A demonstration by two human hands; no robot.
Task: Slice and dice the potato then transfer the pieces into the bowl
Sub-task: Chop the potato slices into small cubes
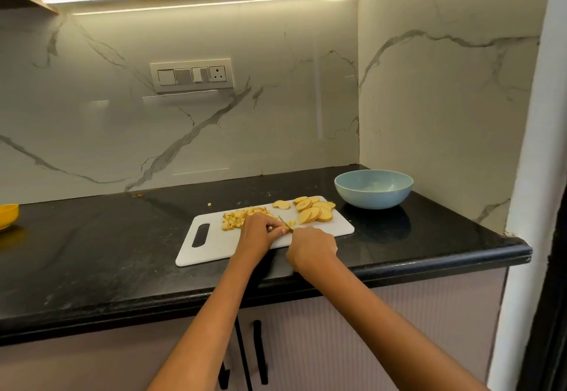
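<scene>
1. Nearest: two bare forearms reaching up from bottom of view, over cabinet doors [306, 344] w/ black vertical handles, crossing rounded front edge of black countertop [92, 252].
2. Right hand [313, 248] at front edge of white cutting board [214, 243], fingers curled round knife handle; handle itself hidden in fist.
3. Knife [285, 224] blade pokes out up-left from fist, tip down among potato bits near board centre.
4. Left hand [259, 234] just beside right, on board, fingertips curled down by blade; looks to be pinning a small potato pc, but pc mostly hidden, so grip can't be told for sure.
5. Board lies at a slant, near-left corner close to counter front edge, slot handle at left end; bare white strip between slot and hands.
6. Diced potato pile [242, 217] on board just beyond left hand, toward far edge.
7. Potato slices [316, 211], round & overlapping, at board's right end, reaching its far-right corner; a few slices lie apart between pile and stack.
8. One stray potato bit [210, 205] on counter just past board's far edge.
9. Light-blue bowl [373, 188] on counter right of board, near but not touching, by right wall corner; no pcs visible inside.
10. Wide bare counter left of board; yellow dish [8, 215] cut off at far-left edge.
11. Farthest: marble backsplash w/ switch panel [191, 75], light strip above.
</scene>
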